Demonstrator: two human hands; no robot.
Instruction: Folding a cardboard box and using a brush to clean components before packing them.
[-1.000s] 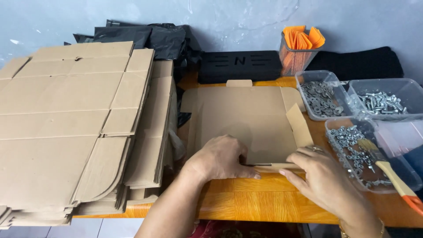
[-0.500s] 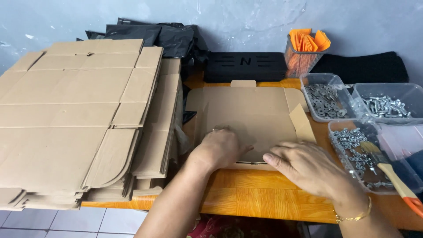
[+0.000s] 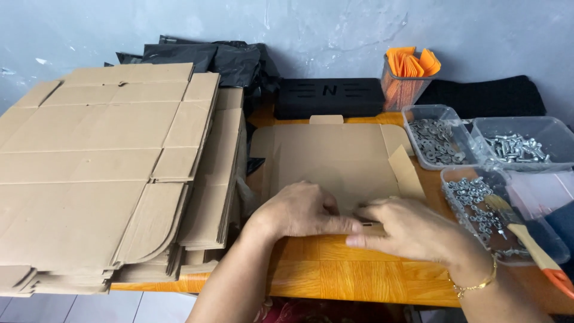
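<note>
Under our palms lies a flat cardboard box blank [image 3: 335, 158], spread on the orange wooden table [image 3: 335, 275] just ahead of us. Our left hand [image 3: 296, 210] presses flat on its near edge, fingers stretched toward the right, while our right hand [image 3: 412, 230] rests beside it, fingertips meeting the left at a folded near flap; neither hand grips anything. Left of the left hand sits a tall stack of flat cartons [image 3: 101, 173]. Right of the right hand stand clear tubs of bolts and washers [image 3: 436, 140], one holding a wooden-handled tool [image 3: 526, 236].
</note>
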